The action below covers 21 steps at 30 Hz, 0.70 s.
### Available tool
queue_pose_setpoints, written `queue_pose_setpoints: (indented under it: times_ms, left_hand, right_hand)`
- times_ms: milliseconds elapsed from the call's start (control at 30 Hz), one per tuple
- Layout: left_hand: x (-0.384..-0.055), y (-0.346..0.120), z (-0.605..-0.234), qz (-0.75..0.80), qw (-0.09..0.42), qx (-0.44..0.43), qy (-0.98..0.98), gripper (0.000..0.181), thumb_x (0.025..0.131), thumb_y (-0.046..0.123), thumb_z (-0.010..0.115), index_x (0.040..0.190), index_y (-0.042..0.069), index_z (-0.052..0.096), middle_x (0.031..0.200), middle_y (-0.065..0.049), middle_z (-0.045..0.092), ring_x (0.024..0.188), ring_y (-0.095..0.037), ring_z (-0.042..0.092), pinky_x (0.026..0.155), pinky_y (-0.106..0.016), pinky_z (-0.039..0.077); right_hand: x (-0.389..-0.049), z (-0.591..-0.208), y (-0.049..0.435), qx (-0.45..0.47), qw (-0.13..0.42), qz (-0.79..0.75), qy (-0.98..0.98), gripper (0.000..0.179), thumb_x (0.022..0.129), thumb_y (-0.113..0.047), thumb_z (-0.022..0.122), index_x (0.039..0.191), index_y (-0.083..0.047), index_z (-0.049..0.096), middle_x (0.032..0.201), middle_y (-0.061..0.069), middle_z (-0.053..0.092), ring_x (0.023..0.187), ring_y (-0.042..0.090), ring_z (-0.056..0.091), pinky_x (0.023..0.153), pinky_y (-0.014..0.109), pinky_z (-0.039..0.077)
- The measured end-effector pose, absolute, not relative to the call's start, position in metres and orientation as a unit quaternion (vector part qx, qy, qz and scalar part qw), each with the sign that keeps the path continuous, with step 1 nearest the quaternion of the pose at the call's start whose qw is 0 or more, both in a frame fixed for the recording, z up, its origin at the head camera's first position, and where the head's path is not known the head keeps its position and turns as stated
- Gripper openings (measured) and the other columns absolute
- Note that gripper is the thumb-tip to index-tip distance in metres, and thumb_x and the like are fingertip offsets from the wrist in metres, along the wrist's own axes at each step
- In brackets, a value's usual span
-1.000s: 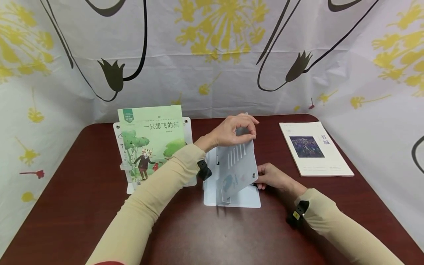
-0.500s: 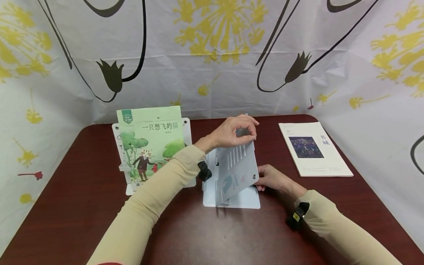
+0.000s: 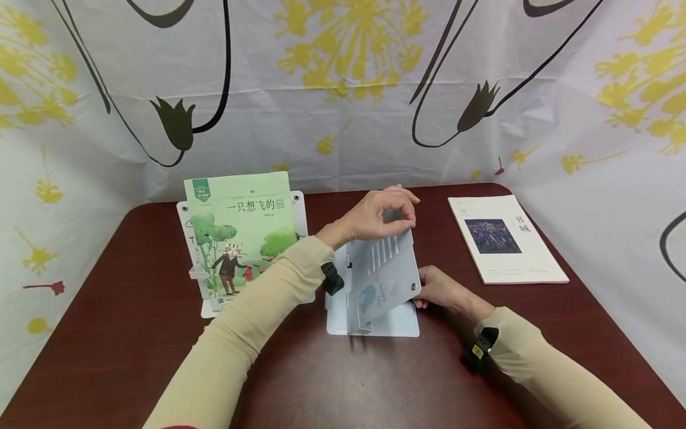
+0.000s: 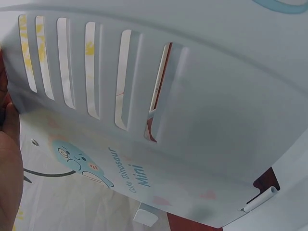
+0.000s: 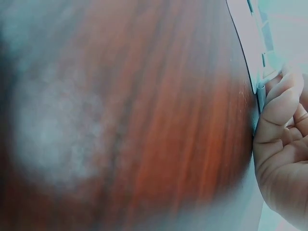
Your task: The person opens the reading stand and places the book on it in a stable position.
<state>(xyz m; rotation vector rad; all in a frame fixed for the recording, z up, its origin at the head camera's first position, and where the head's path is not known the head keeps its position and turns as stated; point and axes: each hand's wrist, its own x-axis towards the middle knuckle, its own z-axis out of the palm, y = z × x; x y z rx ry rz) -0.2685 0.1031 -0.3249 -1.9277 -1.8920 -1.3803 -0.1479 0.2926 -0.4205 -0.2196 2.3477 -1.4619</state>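
Note:
A pale grey metal book stand (image 3: 383, 280) is on the table in front of me, its slotted panel tilted up over a flat base plate (image 3: 399, 328). My left hand (image 3: 377, 214) pinches the panel's top edge between thumb and fingers. In the left wrist view the panel (image 4: 211, 115) shows several slots and a blue dinosaur print. At the panel's lower right, my right hand (image 3: 447, 292) has its fingertips partly hidden behind it. The right wrist view shows that hand (image 5: 284, 144) with curled fingers pinching a small part at the stand's edge.
To the left, a green picture book (image 3: 246, 232) leans on another white stand (image 3: 300, 208), partly covered by my left sleeve. A white book (image 3: 506, 238) lies flat at the table's right. Patterned white cloth (image 3: 343, 119) surrounds the dark red table (image 3: 161, 345).
The head view has shifted slightly. Both hands stay at the same spots on the book stand, and its panel keeps about the same tilt.

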Motion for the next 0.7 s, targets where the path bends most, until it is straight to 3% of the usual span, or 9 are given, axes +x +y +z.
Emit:
queue_pose_setpoints:
  times_ms: [700]
  left_hand:
    - [-0.2668,0.1057,-0.3261,-0.44,0.057,-0.629,-0.638,0.007,0.086,0.012,0.065,0.079,0.013,0.066,0.085,0.004,0.067,0.115,-0.015,0.054,0.107,-0.023,0.031]
  right_hand:
    - [-0.1436,-0.4184,0.2898,-0.075,0.171,-0.522,0.832,0.007,0.083,0.007,0.062,0.086,0.013,0.06,0.057,0.002,0.057,0.049,0.007,0.054,0.047,0.022,0.048]
